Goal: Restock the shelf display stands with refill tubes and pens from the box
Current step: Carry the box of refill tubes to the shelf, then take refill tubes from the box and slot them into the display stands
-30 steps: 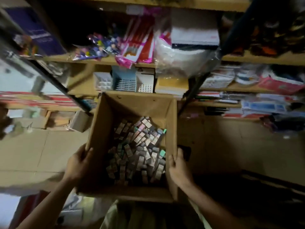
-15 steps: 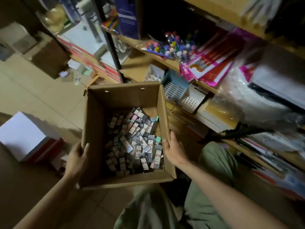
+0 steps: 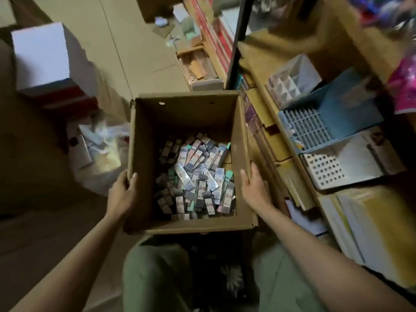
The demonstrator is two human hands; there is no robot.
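Fingers (image 3: 132,179) of left hand (image 3: 121,194) curl over left wall of cardboard box (image 3: 186,109), gripping rim. Right hand (image 3: 254,190) grips right wall likewise. Refill tubes (image 3: 198,176) heaped inside box, labels too blurred to read. Display stands (image 3: 324,131) on shelf at right, beside box.

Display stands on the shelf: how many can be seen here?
3, side by side on the shelf right of the box: a white stand farthest, a blue stand in the middle, a white perforated stand nearest. Others may be out of frame.
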